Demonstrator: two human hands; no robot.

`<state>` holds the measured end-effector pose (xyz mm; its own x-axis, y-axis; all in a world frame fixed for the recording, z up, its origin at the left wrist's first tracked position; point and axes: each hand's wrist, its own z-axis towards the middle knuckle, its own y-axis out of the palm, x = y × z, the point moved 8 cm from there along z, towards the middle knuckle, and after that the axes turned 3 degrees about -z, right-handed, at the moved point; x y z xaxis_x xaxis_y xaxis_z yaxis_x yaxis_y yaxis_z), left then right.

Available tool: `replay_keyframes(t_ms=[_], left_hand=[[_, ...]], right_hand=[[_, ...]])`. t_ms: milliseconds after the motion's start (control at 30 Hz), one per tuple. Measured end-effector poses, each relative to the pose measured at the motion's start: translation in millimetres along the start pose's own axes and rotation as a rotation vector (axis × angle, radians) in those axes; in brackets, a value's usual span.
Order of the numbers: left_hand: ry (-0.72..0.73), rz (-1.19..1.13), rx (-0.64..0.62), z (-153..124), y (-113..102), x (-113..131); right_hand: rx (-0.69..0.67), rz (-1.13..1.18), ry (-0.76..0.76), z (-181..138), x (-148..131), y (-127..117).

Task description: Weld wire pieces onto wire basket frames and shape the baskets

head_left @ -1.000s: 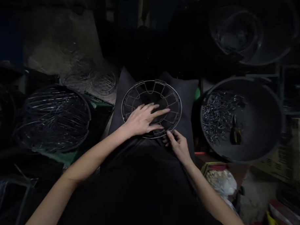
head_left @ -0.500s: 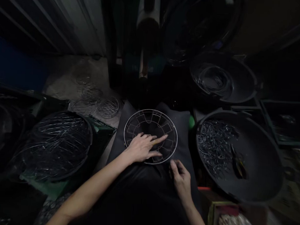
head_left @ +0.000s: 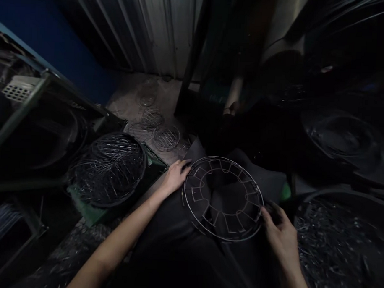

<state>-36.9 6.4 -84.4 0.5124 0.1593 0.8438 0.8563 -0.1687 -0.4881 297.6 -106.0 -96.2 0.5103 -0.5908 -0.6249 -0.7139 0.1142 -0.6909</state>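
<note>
– Counts?
– One wire frame [head_left: 223,213]. Two hands touching it: one left hand [head_left: 175,177], one right hand [head_left: 282,235].
– Tubs?
– One rod tub [head_left: 143,169] left of the frame, one metal-bits tub [head_left: 341,191] right of it. Contents too tangled to count.
– Wire grates [head_left: 167,138]?
– At least two, beyond the frame, leftward. Rest blurred.
</note>
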Motion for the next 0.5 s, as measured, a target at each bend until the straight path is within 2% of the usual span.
replay_keyframes(t_ms=[67,167,300,500], left_hand=[[0.004,0.029,-0.019,2,4,-2],[0.011,0.072,-0.068,1,9,1],[0.059,0.104,-0.12,-8,14,2],[-0.006,0.034,-0.097,-11,12,-11]], right_hand=[[0.053,0.058,0.005,-4,-2,0],[0.142,-0.003,-0.007,-12,-12,-6],[0.196,-0.056,-0.09,-20,-29,-10],[0.227,0.034,-0.082,-23,-23,-6]])
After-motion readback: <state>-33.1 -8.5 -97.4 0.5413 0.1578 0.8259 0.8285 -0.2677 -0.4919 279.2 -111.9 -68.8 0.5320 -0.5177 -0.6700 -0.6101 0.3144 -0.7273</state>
